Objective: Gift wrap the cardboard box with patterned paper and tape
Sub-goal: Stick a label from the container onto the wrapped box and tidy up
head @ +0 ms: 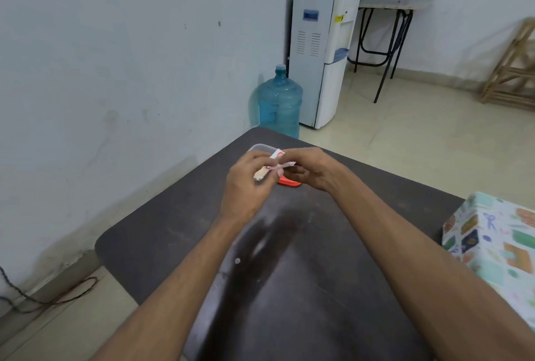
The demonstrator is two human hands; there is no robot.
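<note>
1. We see the left hand (246, 184) w/ fingers curled round a small beige piece (260, 176). What it is, we can't tell.
2. The right hand (309, 169) meets it fingertip to fingertip and pinches a white-and-red wrapper (278, 155). A thin pinkish bit sits between the two hands, too blurred to name.
3. Both hands are held above the far part of the dark table (318, 288), forearms running in from the bottom edge of the view.
4. Partly hidden behind the hands: a clear plastic container (260, 147), only its far rim showing. Just below the right hand's fingers is a red lid (289, 183), mostly covered.
5. The wrapped box (498, 244), already in patterned paper, stands at the table's right side, well apart from the hands. The frame cuts off its right and lower parts; we can't make out any tape on it.
6. Edges: the table's far corner is rounded and lies near the hands. Its left edge runs diagonally, w/ a strip of floor between it and the wall. A broad bare stretch of tabletop lies between the forearms.
7. Beyond: a blue water bottle (279, 103) on the floor beside a white water dispenser (318, 47), a folding table (385, 10) behind, and a wooden rack (518, 71) cut off at right.
8. A cable (43, 300) trails on the floor at lower left.
</note>
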